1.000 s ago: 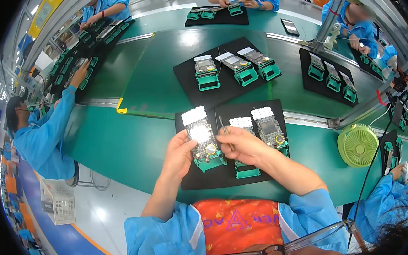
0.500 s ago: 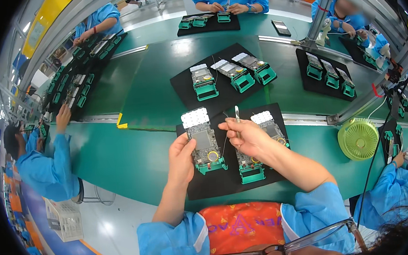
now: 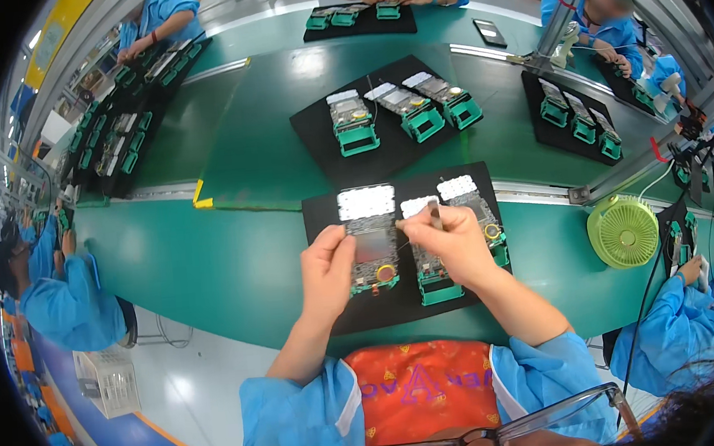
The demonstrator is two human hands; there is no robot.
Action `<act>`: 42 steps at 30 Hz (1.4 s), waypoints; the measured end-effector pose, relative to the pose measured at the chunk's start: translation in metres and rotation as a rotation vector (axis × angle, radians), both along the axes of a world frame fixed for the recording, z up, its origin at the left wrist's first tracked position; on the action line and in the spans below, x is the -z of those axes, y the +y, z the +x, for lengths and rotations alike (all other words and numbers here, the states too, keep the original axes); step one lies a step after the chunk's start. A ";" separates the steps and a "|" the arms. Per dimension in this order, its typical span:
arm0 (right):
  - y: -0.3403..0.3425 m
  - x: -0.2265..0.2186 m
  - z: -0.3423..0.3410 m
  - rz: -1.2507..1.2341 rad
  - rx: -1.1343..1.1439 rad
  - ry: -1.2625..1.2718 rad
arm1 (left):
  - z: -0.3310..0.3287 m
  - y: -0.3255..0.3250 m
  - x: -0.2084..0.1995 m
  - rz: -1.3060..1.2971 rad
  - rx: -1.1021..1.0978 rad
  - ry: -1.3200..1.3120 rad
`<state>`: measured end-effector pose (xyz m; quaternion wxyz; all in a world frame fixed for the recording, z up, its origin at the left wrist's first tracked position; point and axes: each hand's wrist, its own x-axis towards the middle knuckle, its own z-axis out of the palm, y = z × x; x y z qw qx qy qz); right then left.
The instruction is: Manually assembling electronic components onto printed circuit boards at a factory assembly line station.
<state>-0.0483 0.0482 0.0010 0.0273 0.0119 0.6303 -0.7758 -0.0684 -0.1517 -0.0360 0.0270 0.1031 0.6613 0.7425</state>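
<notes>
My left hand grips the left edge of a circuit board, tilted up above a black mat. The board has a white keypad area at its far end, a round yellow part and a green plastic frame at its near end. My right hand is closed around slim metal tweezers, its fingertips at the board's right edge. A thin wire seems to run there, too fine to follow. Two more boards lie on the mat: one board, partly behind my right hand, and another board farther right.
Beyond my mat, a second black mat bears three similar boards. More boards lie on a mat at the right, near a green fan and a metal post. Co-workers in blue sit around the green table. A phone lies at the back.
The board in my left hand has come up closer and slightly right. My right hand has shifted right, its fingertips now against the board's edge. The co-worker's hand at left has drawn back.
</notes>
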 end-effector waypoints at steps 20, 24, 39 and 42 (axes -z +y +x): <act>-0.025 -0.009 0.027 0.375 0.230 0.433 | 0.032 0.026 -0.043 -0.329 0.006 0.432; -0.024 -0.010 0.027 0.366 0.228 0.430 | 0.032 0.028 -0.042 -0.319 0.004 0.414; -0.015 -0.021 0.031 0.613 0.298 0.584 | 0.029 0.028 -0.042 -0.376 -0.071 0.476; -0.006 -0.021 0.036 0.712 0.133 0.486 | 0.029 0.025 -0.042 -0.376 -0.061 0.449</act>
